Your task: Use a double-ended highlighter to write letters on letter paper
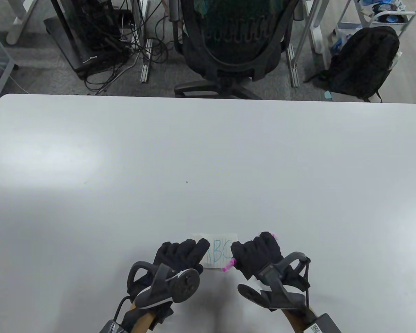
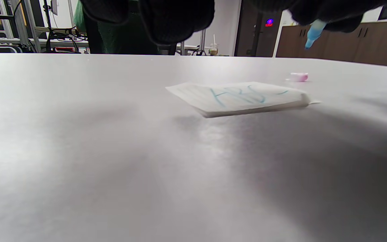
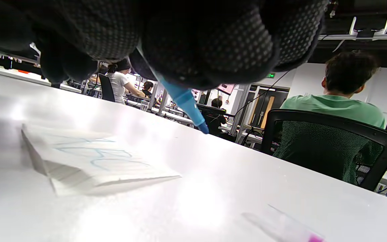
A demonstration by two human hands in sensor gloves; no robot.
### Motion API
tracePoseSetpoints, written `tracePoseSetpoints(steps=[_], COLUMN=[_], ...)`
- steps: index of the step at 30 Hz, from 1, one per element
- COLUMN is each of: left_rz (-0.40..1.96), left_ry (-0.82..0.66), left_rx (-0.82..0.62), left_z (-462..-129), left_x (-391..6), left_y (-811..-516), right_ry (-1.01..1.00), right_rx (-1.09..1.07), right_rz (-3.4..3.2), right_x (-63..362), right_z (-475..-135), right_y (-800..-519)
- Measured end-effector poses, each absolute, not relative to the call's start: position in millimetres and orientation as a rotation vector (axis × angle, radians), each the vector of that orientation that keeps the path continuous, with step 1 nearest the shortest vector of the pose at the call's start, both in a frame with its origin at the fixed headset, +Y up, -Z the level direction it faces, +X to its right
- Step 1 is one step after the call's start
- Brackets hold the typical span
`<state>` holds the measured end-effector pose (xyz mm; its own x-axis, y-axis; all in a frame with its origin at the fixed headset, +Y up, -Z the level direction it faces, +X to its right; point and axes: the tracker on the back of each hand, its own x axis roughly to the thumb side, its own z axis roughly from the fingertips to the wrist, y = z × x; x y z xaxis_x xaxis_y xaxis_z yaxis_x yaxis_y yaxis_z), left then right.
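Two hands, right hand [image 1: 258, 255] gripping highlighter [image 3: 185, 101] (blue tip), left hand [image 1: 180, 255] loosely curled, paper [image 2: 244, 97] lettered ABC

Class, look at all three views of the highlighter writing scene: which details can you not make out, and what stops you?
- Highlighter barrel: right hand covers it in every view.
- Left hand touching the paper? Table view: hand and tracker hide the contact; left wrist view shows no contact.
- Pink cap: small, blurred, left wrist view.

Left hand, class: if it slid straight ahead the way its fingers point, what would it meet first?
The left hand points up and right toward the letter paper. Its fingertips seem already at the paper's left edge, though contact is unclear, so the paper comes first.
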<state>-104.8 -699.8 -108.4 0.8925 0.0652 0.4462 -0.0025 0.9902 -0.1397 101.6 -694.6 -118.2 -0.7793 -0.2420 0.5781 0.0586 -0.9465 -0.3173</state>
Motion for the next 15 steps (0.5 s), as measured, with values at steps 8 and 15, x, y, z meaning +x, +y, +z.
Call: tracePoseSetpoints(steps=[8, 15], left_rz=[0.060, 0.091], left_ry=[-0.535, -0.552], left_rx=[-0.109, -0.079], left_z=[-98.3, -95.2], left_x=[-94.5, -92.9], left_y=[-694.2, -692.5], right_ry=[0.386, 0.349], right_rx=[-1.012, -1.046], right_rz=[-2.711, -2.679], right_x=[89.0, 79.9], right_z=[-113.6, -111.1], right_y=[-701.8, -707.2])
